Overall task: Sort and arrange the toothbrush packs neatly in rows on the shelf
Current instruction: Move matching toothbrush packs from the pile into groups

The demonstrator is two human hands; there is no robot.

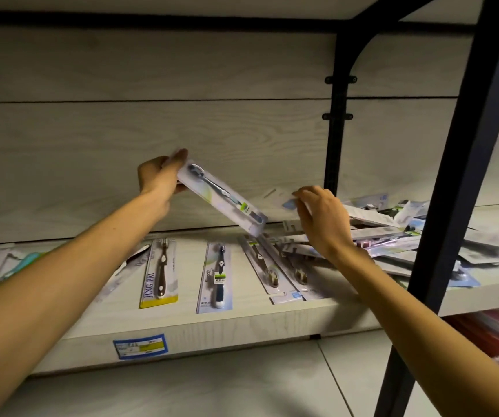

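Gripping one end of a toothbrush pack (221, 196), the left hand (160, 176) holds it in the air above the shelf (242, 320), thumb and fingers clamped on the pack's upper end while the lower end slants down to the right. The right hand (322, 219) pinches the corner of a second pack (287, 203) (blurred, mostly white with a touch of blue) just above a loose heap of packs (392, 236) at the right of the shelf. Lying flat on the board are a yellow-edged pack (160, 273), a blue-handled pack (215, 278) beside it, and two brown-handled packs (278, 266) side by side, angled and partly under the right forearm. More packs (4, 263) lie at the far left. A blue price label (140, 346) is stuck on the shelf's front edge, and a black post (459, 191) crosses in front of the heap.
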